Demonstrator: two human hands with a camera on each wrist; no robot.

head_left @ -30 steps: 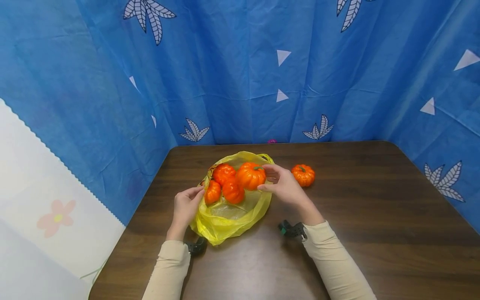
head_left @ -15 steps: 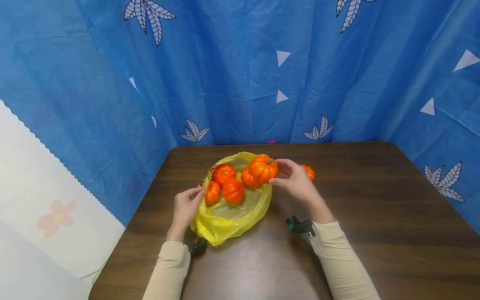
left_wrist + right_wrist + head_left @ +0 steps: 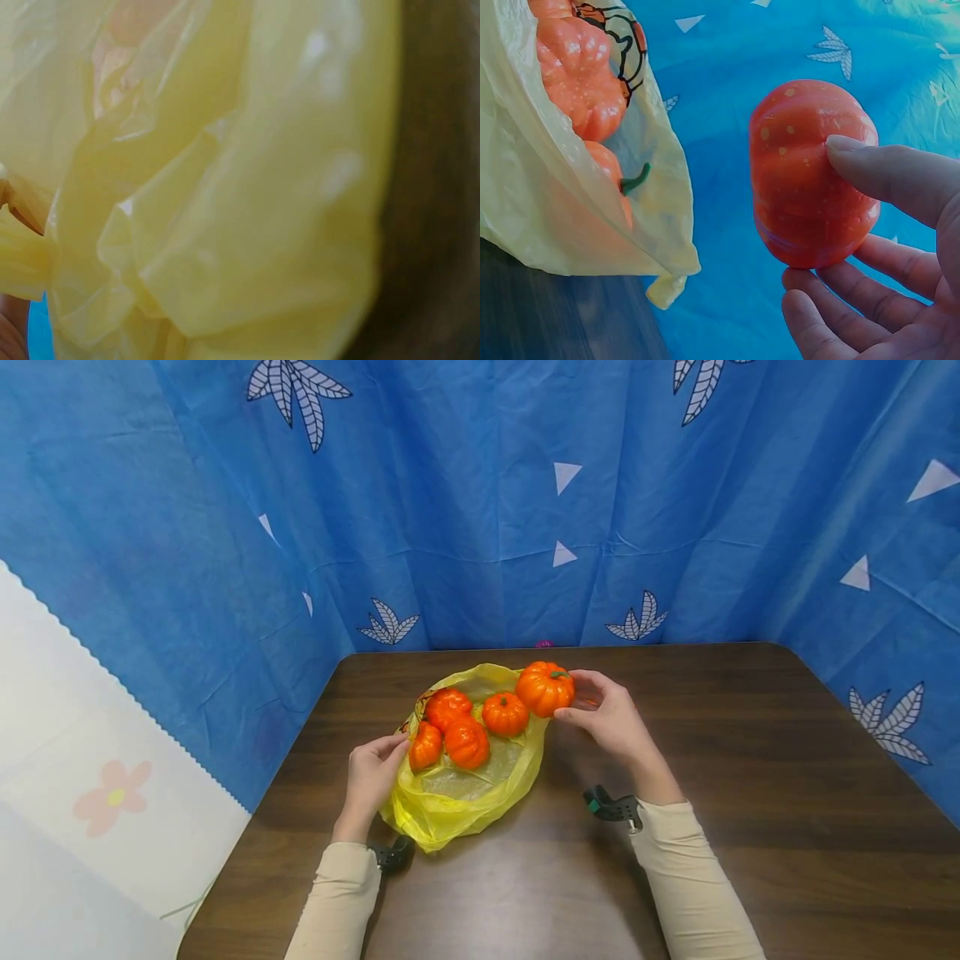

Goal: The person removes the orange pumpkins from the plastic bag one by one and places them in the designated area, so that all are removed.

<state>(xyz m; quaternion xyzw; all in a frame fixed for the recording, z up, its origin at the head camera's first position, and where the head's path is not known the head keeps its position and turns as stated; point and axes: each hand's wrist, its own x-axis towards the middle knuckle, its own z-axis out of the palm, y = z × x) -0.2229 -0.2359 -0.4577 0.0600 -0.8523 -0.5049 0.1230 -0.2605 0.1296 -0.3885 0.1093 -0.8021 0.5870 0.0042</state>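
With its thumb and fingers, my right hand (image 3: 615, 722) holds a small glossy orange pumpkin (image 3: 545, 689) by its right side, at the back right rim of a yellow plastic bag (image 3: 442, 822). The right wrist view shows the held pumpkin (image 3: 810, 180) in the air, apart from the bag (image 3: 577, 232). Several more pumpkins (image 3: 467, 743) lie inside the open bag. My left hand (image 3: 369, 781) pinches the bag's left rim. Crumpled yellow plastic (image 3: 262, 217) fills most of the left wrist view and hides the fingertips' hold.
Another orange pumpkin on the table is almost wholly hidden behind my right hand. The dark wooden table (image 3: 720, 760) ends at a blue patterned curtain (image 3: 495, 527) at the back. A pale cloth (image 3: 97, 727) hangs along the left side.
My right hand has lifted the pumpkin from above the bag's contents, back and to the right, to the rim. Its arm now covers the pumpkin on the table. My left hand stays put.
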